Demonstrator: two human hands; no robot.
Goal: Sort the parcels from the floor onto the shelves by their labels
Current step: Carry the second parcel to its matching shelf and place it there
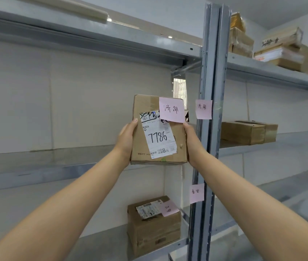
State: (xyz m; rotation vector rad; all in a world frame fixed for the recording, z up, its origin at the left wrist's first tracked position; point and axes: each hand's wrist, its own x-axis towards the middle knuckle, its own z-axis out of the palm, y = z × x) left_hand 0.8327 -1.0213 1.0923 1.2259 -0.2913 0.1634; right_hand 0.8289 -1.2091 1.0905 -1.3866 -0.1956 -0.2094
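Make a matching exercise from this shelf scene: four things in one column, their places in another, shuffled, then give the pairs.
Things:
1. parcel marked 7786
2. pink note on the upright
3. taped box
4. stack of parcels

Places:
A. on the top right shelf
B. stuck to the metal post, level with the middle shelf
C. held between the left hand and right hand
D. resting on the lower left shelf

Pairs: 1-C, 2-B, 3-D, 4-A

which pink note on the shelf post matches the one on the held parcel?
The upper post note, level with the held parcel: it bears the same two characters as the parcel's note. The lower post note reads differently.
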